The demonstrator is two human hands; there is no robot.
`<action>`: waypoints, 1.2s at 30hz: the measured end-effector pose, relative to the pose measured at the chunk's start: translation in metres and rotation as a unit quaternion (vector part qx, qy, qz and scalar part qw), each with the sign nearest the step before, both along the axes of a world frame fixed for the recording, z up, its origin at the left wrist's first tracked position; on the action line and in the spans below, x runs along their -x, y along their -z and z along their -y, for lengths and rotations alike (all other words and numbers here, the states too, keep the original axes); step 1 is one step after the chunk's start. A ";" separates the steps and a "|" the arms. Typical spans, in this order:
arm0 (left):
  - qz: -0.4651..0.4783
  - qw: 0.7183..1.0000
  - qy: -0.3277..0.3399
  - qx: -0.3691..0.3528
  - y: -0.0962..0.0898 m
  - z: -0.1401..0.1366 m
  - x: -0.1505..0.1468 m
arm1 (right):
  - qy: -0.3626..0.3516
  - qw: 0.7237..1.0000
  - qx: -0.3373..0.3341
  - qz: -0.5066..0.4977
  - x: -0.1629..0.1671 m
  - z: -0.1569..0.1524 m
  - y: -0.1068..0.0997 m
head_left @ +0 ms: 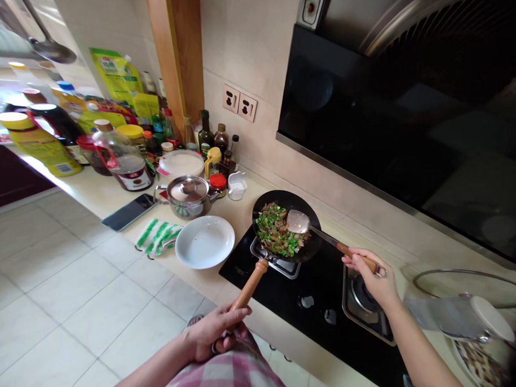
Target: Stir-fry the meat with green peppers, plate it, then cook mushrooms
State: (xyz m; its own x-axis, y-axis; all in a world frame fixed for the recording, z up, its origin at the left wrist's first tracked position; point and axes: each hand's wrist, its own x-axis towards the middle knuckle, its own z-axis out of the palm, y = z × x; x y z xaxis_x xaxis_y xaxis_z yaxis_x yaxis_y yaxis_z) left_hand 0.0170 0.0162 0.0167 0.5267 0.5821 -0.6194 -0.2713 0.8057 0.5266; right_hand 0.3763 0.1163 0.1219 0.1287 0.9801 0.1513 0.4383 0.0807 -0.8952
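My left hand (219,332) is closed around the wooden handle of a black wok (313,251), which sits on the left burner of the stove. Inside the wok lies a mix of chopped green vegetable and brown slices (277,231). My right hand (373,276) grips the wooden handle of a metal spatula (298,222), whose blade rests over the food at the wok's right side. Just left of the wok, a white plate (205,242) stands on the counter with nothing on it.
The black stove top (321,325) has a second burner (364,296) on the right. Left of the plate are a green-striped cloth (158,236), a lidded steel pot (189,198) and a phone (129,211). Several bottles crowd behind. A dark range hood (390,141) hangs above.
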 end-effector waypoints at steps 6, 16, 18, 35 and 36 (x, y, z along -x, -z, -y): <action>0.005 1.000 0.003 0.006 0.006 0.000 0.000 | 0.004 1.000 0.026 -0.008 0.010 -0.008 -0.005; 0.006 1.000 0.006 0.008 0.007 -0.001 0.001 | 0.067 0.993 0.026 -0.095 0.012 -0.021 -0.005; 0.007 1.000 0.007 0.009 0.007 -0.001 0.000 | 0.062 0.993 0.027 -0.095 0.013 -0.020 -0.005; 0.010 1.000 0.005 0.009 0.005 -0.001 0.001 | 0.024 0.999 0.019 -0.045 0.047 -0.014 -0.002; 0.011 1.000 0.005 0.009 0.006 -0.001 0.001 | 0.032 0.999 0.012 -0.037 0.047 -0.013 -0.001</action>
